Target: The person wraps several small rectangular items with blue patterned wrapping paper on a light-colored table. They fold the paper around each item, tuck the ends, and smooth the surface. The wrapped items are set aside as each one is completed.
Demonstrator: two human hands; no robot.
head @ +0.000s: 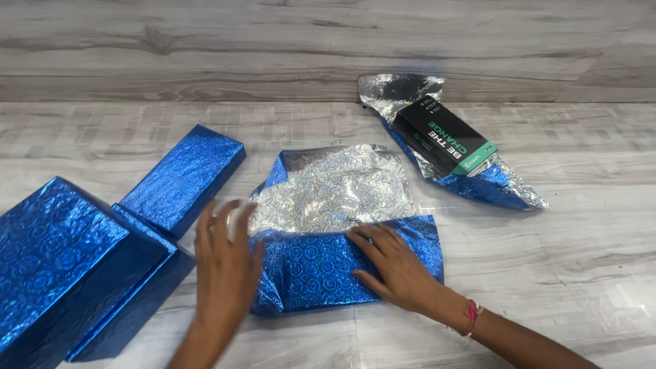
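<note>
Right hand: the right hand (396,270) lies flat, fingers spread, pressing the folded-over blue flap of a shiny blue patterned wrapping sheet (328,263) down on the grey wood-look floor (547,239). It grips nothing; the palm just pins the paper.
Left hand: the left hand (225,263) is blurred at the sheet's left edge, fingers apart and open, touching or just over the paper; I cannot tell which.
Sheet: it sits in the middle of the floor, near the person, its silver holographic inner side (335,188) showing on the far half, the blue flap on the near half.
Doing it well, as I judge: hold the right palm firm on the flap while the left smooths outward along the fold, so the crease stays straight and the foil does not spring back or tear.
Edges: the left corner of the sheet looks crumpled; the right edge of the flap lies cleaner.
Left side: wrapped blue foil boxes (75,266) lie just beside the left hand, a long one (184,178) farther back. That side is tight.
Far right: a black and green carton (444,137) rests on another loose blue and silver sheet (492,184), well apart.
Open room: bare floor to the right and near right.
</note>
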